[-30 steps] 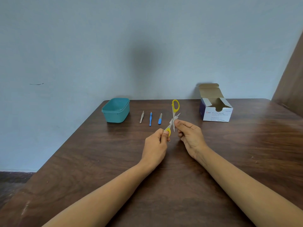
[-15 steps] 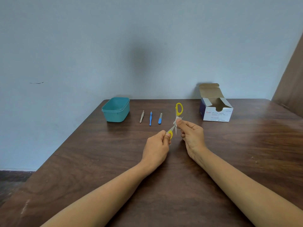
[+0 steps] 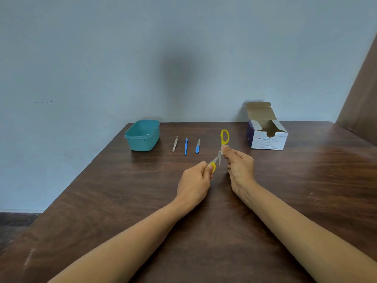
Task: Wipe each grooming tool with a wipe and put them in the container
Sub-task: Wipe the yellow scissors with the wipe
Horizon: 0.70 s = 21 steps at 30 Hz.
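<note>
At table [image 3: 310, 193] centre, left hand [image 3: 194, 181] grips scissors [image 3: 215, 159] loop; right hand [image 3: 240, 166] pinches mostly hidden wipe [image 3: 223, 148] on them; container [image 3: 142, 139] at 10 o'clock.

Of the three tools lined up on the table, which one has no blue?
The plain metal tool, leftmost and nearest the teal container; the middle tool and right tool have blue.

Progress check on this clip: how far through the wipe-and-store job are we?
Done: nothing shows inside the teal container. In hand: the left hand holds the yellow scissors; the right hand pinches a wipe on a blade. Left: tweezers, blue tool and blue-handled file lie on the table.
</note>
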Each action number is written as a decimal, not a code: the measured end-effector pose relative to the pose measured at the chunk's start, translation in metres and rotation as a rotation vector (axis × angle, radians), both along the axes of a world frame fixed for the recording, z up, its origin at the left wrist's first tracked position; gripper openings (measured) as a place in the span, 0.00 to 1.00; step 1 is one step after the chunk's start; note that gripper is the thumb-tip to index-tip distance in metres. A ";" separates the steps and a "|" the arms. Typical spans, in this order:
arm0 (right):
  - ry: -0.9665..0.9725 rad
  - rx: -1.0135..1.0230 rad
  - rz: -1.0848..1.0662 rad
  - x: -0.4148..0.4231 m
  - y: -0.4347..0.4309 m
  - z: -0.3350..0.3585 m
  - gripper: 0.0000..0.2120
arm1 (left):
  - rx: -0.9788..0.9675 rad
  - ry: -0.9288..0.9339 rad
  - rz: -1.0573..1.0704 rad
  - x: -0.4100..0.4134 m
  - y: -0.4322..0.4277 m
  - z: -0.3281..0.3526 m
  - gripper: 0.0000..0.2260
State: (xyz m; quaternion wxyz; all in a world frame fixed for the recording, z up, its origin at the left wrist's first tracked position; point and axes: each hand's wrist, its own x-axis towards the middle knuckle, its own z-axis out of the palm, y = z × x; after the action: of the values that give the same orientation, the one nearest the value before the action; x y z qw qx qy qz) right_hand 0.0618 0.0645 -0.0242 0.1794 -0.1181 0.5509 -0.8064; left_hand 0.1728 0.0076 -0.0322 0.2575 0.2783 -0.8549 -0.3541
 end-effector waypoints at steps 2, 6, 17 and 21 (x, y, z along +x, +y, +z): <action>0.009 0.018 0.041 -0.001 0.001 0.000 0.07 | -0.004 0.000 0.004 0.001 -0.001 0.000 0.16; 0.093 0.114 0.147 0.002 0.006 0.004 0.06 | 0.010 0.023 0.019 0.002 -0.002 -0.001 0.17; -0.112 0.023 0.038 -0.003 0.003 0.005 0.05 | 0.004 -0.007 -0.009 0.000 -0.002 -0.001 0.17; -0.173 -0.010 0.081 -0.005 0.003 0.004 0.05 | -0.006 -0.015 -0.011 0.000 -0.002 -0.001 0.17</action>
State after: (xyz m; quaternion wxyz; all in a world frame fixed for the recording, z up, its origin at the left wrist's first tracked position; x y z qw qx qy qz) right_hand 0.0570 0.0676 -0.0203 0.2581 -0.0712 0.5241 -0.8085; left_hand 0.1731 0.0060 -0.0327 0.2498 0.2755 -0.8593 -0.3510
